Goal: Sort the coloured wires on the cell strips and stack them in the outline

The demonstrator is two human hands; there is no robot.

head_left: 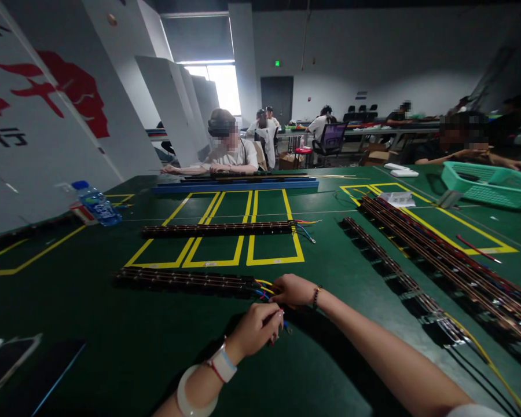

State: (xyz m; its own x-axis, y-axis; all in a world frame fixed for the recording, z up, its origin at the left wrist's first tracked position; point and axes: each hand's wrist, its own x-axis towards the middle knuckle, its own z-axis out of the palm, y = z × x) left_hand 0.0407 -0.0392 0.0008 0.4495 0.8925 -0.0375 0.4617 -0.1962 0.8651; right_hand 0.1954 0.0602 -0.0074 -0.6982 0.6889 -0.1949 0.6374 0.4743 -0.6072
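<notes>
A long dark strip (182,281) with copper rails lies across the green table (125,341) in front of me, and coloured wires (264,288) stick out of its right end. My right hand (292,290) rests at that end with its fingers curled on the wires. Just below it, my left hand (257,329) pinches the same wire ends, fingertips pressed together. The left wrist carries a watch and a pale bangle; the right wrist has a bead bracelet.
A second strip (217,229) lies on yellow floor-tape boxes farther back. Several long rail bundles (443,260) run along the right side. A water bottle (96,205) stands at the left, a teal basket (490,184) at the far right. A person (226,152) sits opposite.
</notes>
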